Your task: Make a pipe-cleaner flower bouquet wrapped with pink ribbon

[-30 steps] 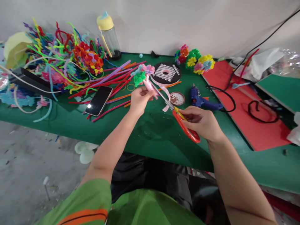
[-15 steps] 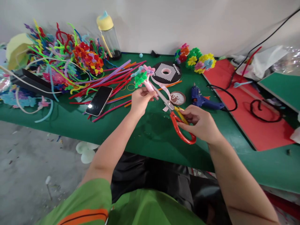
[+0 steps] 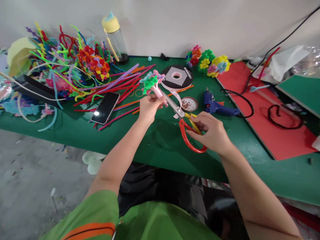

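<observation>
Between the fingers of my left hand (image 3: 148,108) is a small bouquet of pipe-cleaner flowers (image 3: 151,82), green, pink and pale blue, with a pale pink wrapped stem. My right hand (image 3: 210,130) grips scissors (image 3: 182,115) with one red and one yellow handle. Their blades point up and left and reach the bouquet's stem beside my left fingers; whether they touch it I cannot tell. A pale pink ribbon (image 3: 178,96) runs from a black-and-white spool (image 3: 177,77) behind the blades. Next to it lies a round dish of small white bits (image 3: 189,104).
A phone (image 3: 106,107) and many loose pipe cleaners (image 3: 125,83) lie left of my hands, before a colourful flower heap (image 3: 62,60) and a bottle (image 3: 115,38). To the right are a blue glue gun (image 3: 218,106), its black cable and a red board (image 3: 265,113). Finished flower bunches (image 3: 208,63) stand behind.
My right hand and the scissors have shifted slightly left. The bouquet has turned or lowered a little in my left hand, which stays nearly in place.
</observation>
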`<state>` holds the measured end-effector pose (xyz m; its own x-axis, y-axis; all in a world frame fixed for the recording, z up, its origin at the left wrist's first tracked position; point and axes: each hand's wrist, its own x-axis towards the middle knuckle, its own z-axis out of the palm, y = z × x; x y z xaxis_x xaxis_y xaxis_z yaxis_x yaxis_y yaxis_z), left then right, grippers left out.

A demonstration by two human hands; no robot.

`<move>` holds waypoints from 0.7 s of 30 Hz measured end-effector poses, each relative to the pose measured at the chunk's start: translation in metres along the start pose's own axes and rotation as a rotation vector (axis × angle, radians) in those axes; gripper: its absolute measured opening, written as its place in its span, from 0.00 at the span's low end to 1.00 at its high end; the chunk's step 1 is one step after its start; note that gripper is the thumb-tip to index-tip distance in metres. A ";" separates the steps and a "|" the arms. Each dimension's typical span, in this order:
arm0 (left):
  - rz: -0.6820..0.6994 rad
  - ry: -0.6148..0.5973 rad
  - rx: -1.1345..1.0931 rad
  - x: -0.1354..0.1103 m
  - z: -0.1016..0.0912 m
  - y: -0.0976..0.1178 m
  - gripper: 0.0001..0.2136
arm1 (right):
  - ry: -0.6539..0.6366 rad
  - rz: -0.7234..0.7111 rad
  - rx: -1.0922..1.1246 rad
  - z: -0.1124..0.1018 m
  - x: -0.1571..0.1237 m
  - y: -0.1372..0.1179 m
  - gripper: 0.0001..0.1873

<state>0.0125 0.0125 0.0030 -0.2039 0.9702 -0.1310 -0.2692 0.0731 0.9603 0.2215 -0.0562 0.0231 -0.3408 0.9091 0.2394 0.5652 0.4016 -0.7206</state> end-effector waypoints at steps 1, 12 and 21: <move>-0.005 0.001 0.001 0.000 0.000 0.000 0.10 | 0.003 -0.004 -0.005 0.000 0.000 0.000 0.09; -0.028 0.012 0.008 0.002 0.000 -0.002 0.10 | -0.003 -0.070 -0.079 0.005 -0.001 0.000 0.07; -0.029 0.007 -0.042 0.002 0.000 -0.003 0.12 | 0.029 -0.125 -0.140 0.008 0.000 0.001 0.07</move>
<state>0.0129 0.0140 0.0003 -0.2024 0.9661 -0.1603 -0.3145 0.0910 0.9449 0.2164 -0.0566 0.0175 -0.3939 0.8533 0.3417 0.6199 0.5211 -0.5867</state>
